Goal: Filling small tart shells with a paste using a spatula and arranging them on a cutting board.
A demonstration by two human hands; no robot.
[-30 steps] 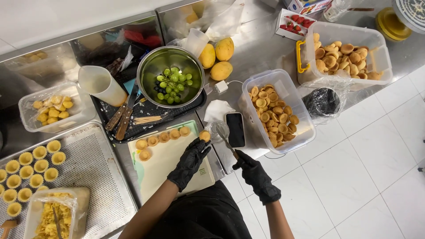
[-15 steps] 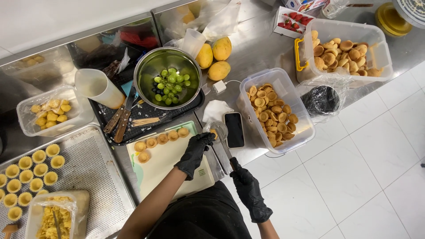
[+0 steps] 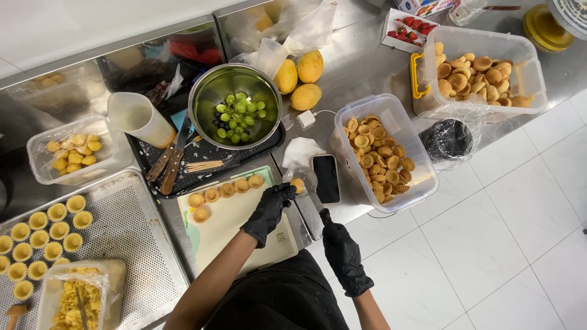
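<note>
Black-gloved left hand (image 3: 269, 211) pinches one tart shell (image 3: 298, 185); right hand (image 3: 343, 253) grips a piping bag (image 3: 313, 201).

Tart shells (image 3: 224, 190) on cutting board (image 3: 235, 232), phone (image 3: 326, 178) right

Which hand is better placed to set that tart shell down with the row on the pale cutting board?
Left. The left hand already grips the small golden tart shell beside the pale cutting board; the right hand holds a metal tool handle.
</note>
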